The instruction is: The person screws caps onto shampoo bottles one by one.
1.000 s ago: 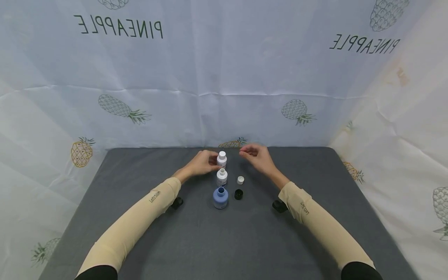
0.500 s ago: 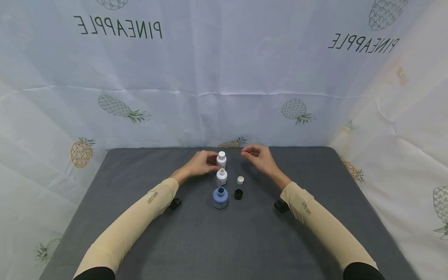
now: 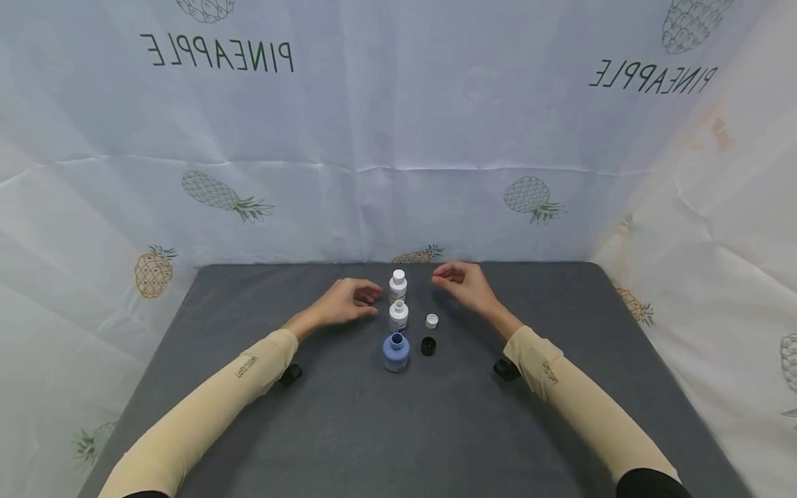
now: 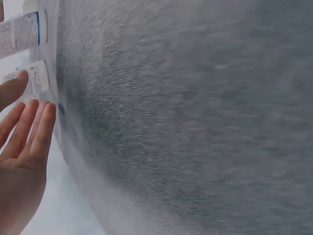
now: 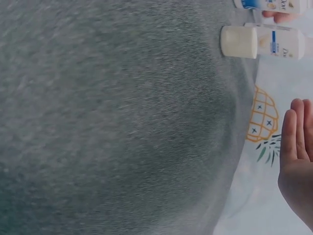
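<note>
Standing in a row that runs in from the far edge of the surface, in the head view, the blue bottle and the middle bottle are uncapped, a black cap and white cap beside them toward the right edge. The rear bottle wears its lid, so it seems the one left; the middle bottle stands close before it. The left hand, loosely spread, hovers just beside, apart.

In the left wrist view, its thumb covers part of a bottle; which is unclear.

In the right wrist view, the right hand has fingers together, holding nothing, before the curtain.
</note>
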A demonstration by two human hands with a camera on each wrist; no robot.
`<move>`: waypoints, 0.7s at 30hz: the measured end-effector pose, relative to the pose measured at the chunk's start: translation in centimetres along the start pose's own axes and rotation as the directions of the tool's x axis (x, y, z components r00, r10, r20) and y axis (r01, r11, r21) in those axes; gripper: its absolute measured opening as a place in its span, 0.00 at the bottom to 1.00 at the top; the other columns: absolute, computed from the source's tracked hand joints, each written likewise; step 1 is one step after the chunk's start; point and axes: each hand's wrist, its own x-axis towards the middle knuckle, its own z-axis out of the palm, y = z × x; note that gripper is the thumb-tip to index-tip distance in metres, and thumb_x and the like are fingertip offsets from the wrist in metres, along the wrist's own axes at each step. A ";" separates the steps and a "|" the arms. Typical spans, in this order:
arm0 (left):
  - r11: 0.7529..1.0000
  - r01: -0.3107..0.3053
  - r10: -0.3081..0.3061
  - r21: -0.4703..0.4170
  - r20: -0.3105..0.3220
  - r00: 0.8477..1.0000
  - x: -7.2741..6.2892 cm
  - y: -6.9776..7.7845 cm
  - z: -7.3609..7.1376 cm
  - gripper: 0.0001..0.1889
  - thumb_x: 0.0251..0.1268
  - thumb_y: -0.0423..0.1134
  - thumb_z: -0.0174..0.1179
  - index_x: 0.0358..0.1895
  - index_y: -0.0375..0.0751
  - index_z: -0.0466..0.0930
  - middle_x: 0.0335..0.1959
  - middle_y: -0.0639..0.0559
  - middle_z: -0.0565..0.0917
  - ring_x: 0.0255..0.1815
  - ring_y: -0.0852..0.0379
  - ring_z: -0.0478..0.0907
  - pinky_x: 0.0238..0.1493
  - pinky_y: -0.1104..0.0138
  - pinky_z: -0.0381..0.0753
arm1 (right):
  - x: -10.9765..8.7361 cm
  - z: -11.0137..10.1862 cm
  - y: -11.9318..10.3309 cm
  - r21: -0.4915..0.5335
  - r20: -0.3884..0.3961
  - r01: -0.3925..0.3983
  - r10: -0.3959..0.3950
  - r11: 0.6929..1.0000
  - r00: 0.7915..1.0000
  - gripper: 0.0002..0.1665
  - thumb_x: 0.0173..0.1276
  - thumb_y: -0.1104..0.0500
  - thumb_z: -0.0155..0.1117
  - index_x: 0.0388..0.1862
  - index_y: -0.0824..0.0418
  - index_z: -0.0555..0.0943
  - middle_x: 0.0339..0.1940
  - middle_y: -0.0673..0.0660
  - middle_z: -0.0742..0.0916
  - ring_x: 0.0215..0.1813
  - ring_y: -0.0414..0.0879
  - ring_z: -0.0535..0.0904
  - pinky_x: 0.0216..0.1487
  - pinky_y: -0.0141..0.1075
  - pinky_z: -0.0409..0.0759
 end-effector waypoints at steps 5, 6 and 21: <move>1.000 -0.025 0.025 -0.003 0.062 0.998 -1.4 0.2 0.4 0.22 0.69 0.31 0.74 0.65 0.30 0.85 0.61 0.35 0.89 0.61 0.40 0.89 0.59 0.63 0.93 | -0.5 0.2 0.8 0.015 0.074 -0.015 0.013 1.000 0.997 0.16 0.78 0.63 0.70 0.58 0.72 0.86 0.54 0.67 0.92 0.54 0.59 0.92 0.53 0.41 0.92; 1.000 -0.031 0.031 -0.004 0.076 0.997 -1.6 0.3 0.5 0.23 0.69 0.31 0.74 0.65 0.31 0.84 0.62 0.35 0.89 0.62 0.40 0.88 0.59 0.64 0.92 | -0.5 0.3 1.0 0.021 0.091 -0.018 0.016 1.000 0.996 0.16 0.78 0.64 0.70 0.59 0.72 0.86 0.54 0.67 0.92 0.54 0.58 0.92 0.54 0.41 0.93; 0.996 -0.080 0.076 0.029 0.126 0.989 -0.6 1.4 2.7 0.25 0.68 0.32 0.76 0.66 0.30 0.84 0.60 0.36 0.90 0.63 0.42 0.89 0.59 0.68 0.91 | -2.3 0.3 1.9 -0.013 0.288 -0.033 0.035 0.999 0.957 0.18 0.77 0.65 0.68 0.62 0.71 0.85 0.59 0.70 0.91 0.59 0.61 0.90 0.52 0.27 0.86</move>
